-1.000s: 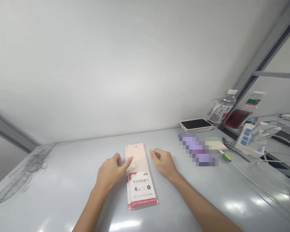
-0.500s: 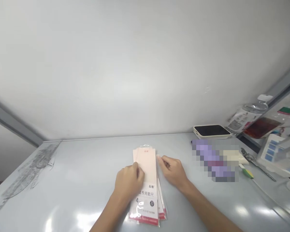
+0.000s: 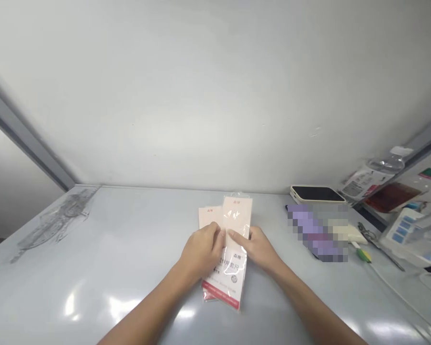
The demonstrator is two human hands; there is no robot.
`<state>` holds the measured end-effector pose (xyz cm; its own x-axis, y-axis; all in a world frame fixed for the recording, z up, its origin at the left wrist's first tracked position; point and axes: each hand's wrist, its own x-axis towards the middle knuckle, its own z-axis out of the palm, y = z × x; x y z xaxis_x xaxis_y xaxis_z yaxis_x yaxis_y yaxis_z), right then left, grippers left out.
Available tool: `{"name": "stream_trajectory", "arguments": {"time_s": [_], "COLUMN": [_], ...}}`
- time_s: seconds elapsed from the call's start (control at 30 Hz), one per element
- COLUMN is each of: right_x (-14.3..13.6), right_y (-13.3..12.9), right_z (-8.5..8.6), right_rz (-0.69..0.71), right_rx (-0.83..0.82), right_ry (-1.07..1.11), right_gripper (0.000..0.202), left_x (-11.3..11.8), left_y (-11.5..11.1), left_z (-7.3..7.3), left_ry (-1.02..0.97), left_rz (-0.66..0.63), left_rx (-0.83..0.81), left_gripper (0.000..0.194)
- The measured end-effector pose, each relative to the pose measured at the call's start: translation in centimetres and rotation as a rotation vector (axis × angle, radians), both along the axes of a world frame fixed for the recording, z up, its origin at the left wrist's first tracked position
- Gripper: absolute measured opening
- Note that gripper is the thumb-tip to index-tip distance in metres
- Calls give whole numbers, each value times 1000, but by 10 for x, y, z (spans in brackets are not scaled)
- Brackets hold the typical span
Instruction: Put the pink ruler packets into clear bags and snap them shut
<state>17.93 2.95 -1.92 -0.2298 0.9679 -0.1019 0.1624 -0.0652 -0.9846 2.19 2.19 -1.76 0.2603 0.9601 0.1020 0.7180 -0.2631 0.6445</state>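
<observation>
Front packet of the two pink-and-white ones is in both hands now; right hand has its thumb on the face and fingers tucked behind the right edge; left hand is pinched at the left edge, can't tell if it's got the rear packet too; half a second back the right hand was off to the side holding nothing, so this one's now gripped from both sides and fanned out from its mate, which peeks out left of it; can't tell if it's fully off the desk; right of the front packet there's a pixelated purple thing, then a phone farther back; way left of it, some clear ruler-looking pieces
</observation>
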Motion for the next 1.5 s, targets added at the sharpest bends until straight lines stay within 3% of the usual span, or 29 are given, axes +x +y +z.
{"name": "stream_trajectory", "arguments": {"time_s": [0.27,0.5,0.73,1.0,1.23,1.33,1.5], "right_x": [6,3,-5,-2,-3,-10,-23], "right_y": [-6,-13,-21,-23,-22,-24,-27], "right_z": [4,6,13,19,18,16,11], "right_rz": [-94,-122,-201,-240,-169,-133,-167], "right_rx": [-13,-53,-132,-80,19,17,-47], "right_ry": [-127,-109,-2,-20,43,117,191], "right_gripper": [29,30,23,17,21,27,38], "left_x": [1,1,6,1,8,11,8], "left_y": [-4,-4,-8,-7,-13,-14,-11], "left_z": [10,8,3,2,0,-2,-8], "left_ry": [13,20,24,205,309,358,398], "left_rz": [-147,-153,-50,-192,11,80,78], "left_rx": [-12,-18,81,258,550,551,541], "left_gripper": [25,22,26,32,25,28,27]}}
